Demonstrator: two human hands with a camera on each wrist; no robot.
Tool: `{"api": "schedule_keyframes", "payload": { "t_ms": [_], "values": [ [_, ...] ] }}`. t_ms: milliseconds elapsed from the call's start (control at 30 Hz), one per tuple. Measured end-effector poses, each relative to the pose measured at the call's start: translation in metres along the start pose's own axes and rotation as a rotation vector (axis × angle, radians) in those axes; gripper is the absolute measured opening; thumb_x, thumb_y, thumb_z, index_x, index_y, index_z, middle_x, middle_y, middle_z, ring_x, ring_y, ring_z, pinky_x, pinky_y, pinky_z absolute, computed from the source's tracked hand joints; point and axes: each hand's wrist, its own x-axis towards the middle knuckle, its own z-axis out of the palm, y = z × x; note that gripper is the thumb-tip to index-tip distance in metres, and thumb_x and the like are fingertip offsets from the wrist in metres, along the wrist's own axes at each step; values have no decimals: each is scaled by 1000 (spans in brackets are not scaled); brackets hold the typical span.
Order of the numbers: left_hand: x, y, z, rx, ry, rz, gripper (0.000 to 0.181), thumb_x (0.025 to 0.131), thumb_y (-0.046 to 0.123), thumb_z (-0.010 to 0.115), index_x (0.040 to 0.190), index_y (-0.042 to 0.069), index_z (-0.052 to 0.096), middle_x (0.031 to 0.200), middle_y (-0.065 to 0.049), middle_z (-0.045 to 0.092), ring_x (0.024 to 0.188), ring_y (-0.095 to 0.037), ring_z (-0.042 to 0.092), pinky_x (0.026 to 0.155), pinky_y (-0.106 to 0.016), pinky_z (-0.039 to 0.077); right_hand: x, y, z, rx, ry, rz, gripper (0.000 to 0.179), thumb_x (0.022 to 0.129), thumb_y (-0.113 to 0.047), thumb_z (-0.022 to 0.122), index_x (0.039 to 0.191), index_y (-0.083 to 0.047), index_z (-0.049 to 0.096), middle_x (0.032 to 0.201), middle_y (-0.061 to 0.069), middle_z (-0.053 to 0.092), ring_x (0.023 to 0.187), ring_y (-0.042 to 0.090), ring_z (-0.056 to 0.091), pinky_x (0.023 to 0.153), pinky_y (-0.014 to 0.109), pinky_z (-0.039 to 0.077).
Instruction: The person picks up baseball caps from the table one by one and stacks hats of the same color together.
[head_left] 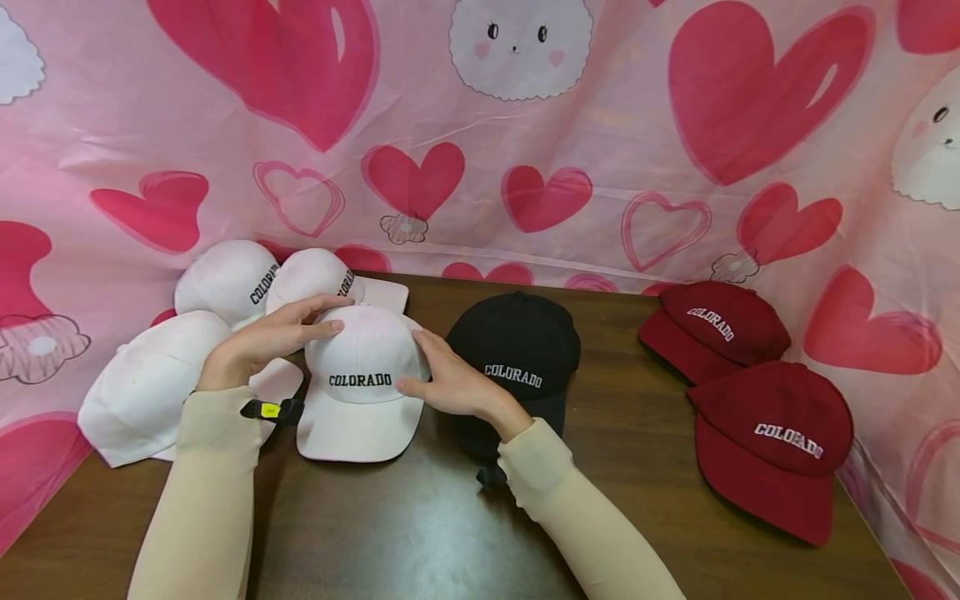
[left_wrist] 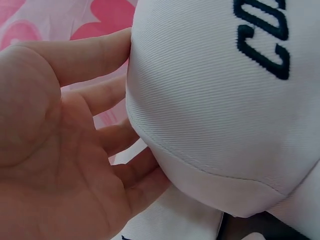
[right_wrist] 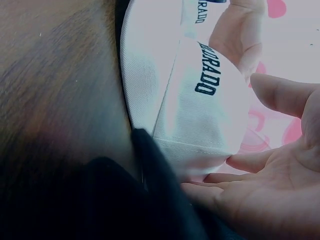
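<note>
A white baseball cap (head_left: 363, 342) with black COLORADO lettering stands on the table, its brim toward me, between my two hands. My left hand (head_left: 270, 333) reaches to its left side; in the left wrist view, the fairly straight fingers (left_wrist: 100, 55) touch the crown's edge. On the other side is my right hand (head_left: 456, 377), its fingertips against the lower crown and the thumb raised off it in the right wrist view. A black cap (head_left: 517, 333) lies just right of and partly behind that hand. Another white cap (head_left: 153, 387) sits left of my left wrist.
Two more white caps (head_left: 225, 279) stand at the back left, one overlapping the other. Two dark red caps (head_left: 780, 442) lie at the right of the brown wooden table (head_left: 360, 533). A pink heart-patterned cloth (head_left: 480, 125) hangs behind and at the sides.
</note>
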Motion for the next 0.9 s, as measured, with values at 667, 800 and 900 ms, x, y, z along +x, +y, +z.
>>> {"api": "schedule_keyframes", "payload": {
  "t_ms": [667, 800, 900],
  "values": [
    [1, -3, -2, 32, 235, -37, 61, 111, 34, 54, 164, 10, 35, 163, -22, 41, 149, -41, 39, 118, -64, 36, -5, -7, -16, -13, 53, -6, 83, 103, -28, 68, 168, -6, 22, 173, 15, 23, 160, 28, 25, 129, 47, 25],
    [2, -3, -4, -12, 380, -38, 61, 111, 33, 53, 164, 9, 36, 165, -24, 38, 151, -44, 36, 119, -66, 32, -8, -10, -24, -16, 86, -32, 82, 103, -28, 69, 169, -9, 23, 172, 12, 28, 156, 30, 31, 126, 48, 31],
    [1, -3, -4, -45, 486, -63, 63, 110, 38, 55, 163, 9, 37, 162, -23, 41, 149, -41, 38, 118, -61, 34, -12, -13, -29, 24, 104, -49, 82, 103, -26, 69, 169, -11, 24, 171, 12, 29, 153, 33, 36, 124, 49, 36]
  ]
}}
